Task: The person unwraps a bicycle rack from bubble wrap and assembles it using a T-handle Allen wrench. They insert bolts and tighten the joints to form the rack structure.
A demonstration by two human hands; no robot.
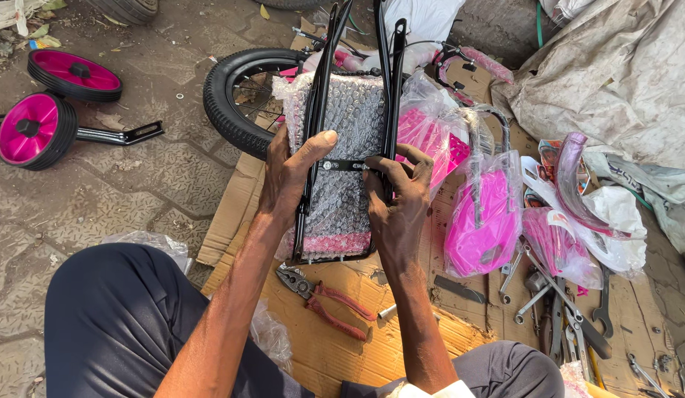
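Black metal frame (350,96), long axis running away, both hands gripping.

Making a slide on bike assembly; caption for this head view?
Both hands, left hand and right hand, grip a black bicycle frame over cardboard, pliers below.

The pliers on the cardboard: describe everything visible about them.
The pliers lie flat on the brown cardboard sheet, just below the bubble-wrapped frame part that both hands grip. They have grey metal jaws pointing up-left and two red-sleeved handles, worn and dirty, splayed apart toward the lower right. Nothing holds them: the left hand and right hand are above, and the forearms pass on either side of them.
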